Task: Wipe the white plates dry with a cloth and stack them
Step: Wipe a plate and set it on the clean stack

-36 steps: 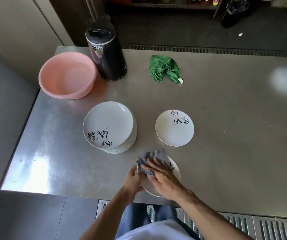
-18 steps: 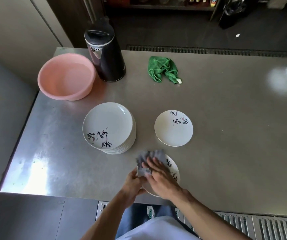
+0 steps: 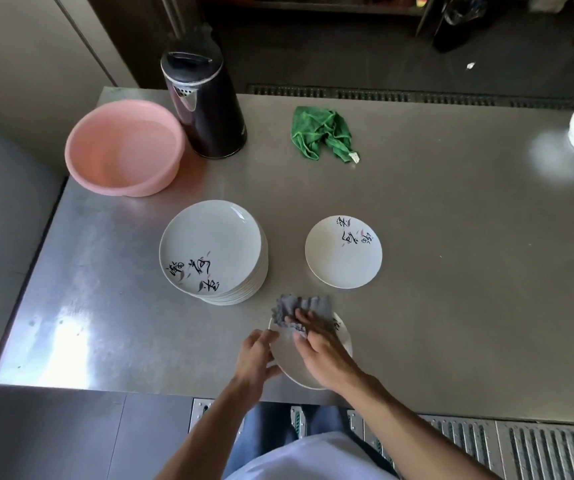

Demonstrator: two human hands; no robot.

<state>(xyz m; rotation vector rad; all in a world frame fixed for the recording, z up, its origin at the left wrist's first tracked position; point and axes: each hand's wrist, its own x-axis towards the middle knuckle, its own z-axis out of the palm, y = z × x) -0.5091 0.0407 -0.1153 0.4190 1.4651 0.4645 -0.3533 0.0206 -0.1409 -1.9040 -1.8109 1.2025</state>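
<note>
Plate point(image 3: 292, 362): white, black script near rim.
L hand point(image 3: 256, 358): your fingers clamp its rim.
R hand point(image 3: 323, 355): your flat fingers press grey cloth point(image 3: 304, 311) on it.

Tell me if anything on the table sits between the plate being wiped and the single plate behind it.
Nothing visible does. Only bare table lies between the held plate and the single plate. The grey cloth under the right hand overhangs the held plate's far rim; the tall stack stands aside.
</note>
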